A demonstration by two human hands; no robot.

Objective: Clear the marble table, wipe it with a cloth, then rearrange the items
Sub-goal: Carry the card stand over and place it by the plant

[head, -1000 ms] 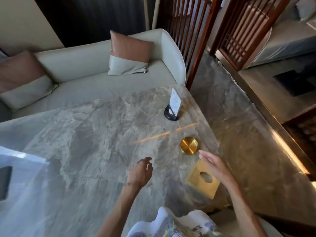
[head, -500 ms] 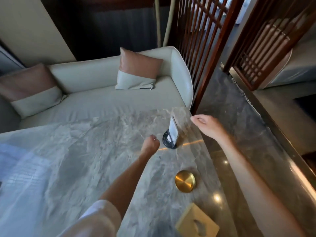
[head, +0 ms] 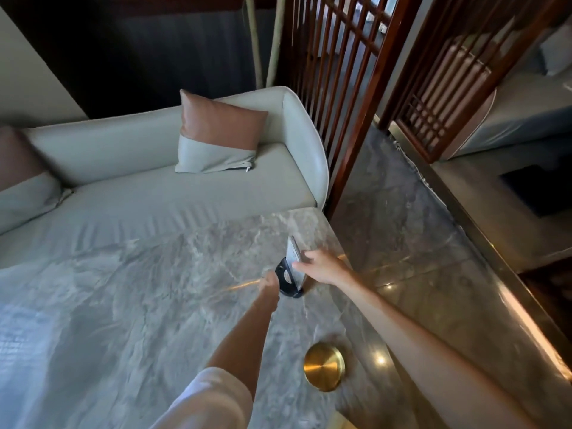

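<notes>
A small sign stand (head: 292, 267), a white card upright in a round black base, stands near the far right corner of the grey marble table (head: 139, 305). My right hand (head: 322, 267) pinches the card's right edge. My left hand (head: 270, 287) has its fingers curled against the near left side of the black base; the fingertips are hidden. A round gold dish (head: 324, 366) lies on the table nearer to me, under my right forearm's line. A corner of a gold tissue box (head: 342, 422) shows at the bottom edge.
A pale sofa (head: 154, 193) with a brown-and-grey cushion (head: 216, 134) runs along the table's far side. A dark wooden lattice screen (head: 346, 88) stands past the far right corner. Polished stone floor (head: 418, 243) lies right of the table edge.
Both hands have reached forward from the gold dish and tissue box to the sign stand. The right hand has come in from the right and closed on the card; the view has leaned forward.
</notes>
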